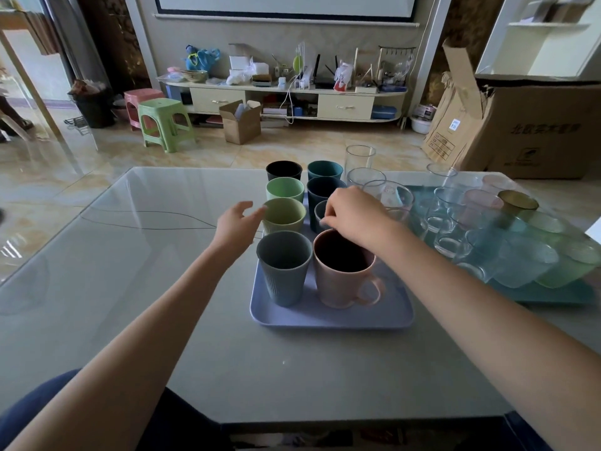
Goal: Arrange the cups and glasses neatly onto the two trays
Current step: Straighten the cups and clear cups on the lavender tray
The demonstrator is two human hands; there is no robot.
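Observation:
A lavender tray [328,317] holds two rows of plastic cups: a grey-blue ribbed cup [283,271] and a pink mug [341,275] in front, an olive green cup [286,216], a light green cup [285,188], a black cup [283,170] and teal cups [325,169] behind. My left hand [235,224] is open, its fingertips touching the olive cup's left side. My right hand [353,213] pinches the rim of a small dark cup [320,213], mostly hidden under it. A teal tray [553,296] on the right carries several clear and tinted glasses [517,258].
Tall clear glasses [359,157] stand at the table's far edge behind the lavender tray. The glass-topped table [146,255] extends left. A large cardboard box [533,125] stands on the floor at the right; green and pink stools [166,125] stand beyond.

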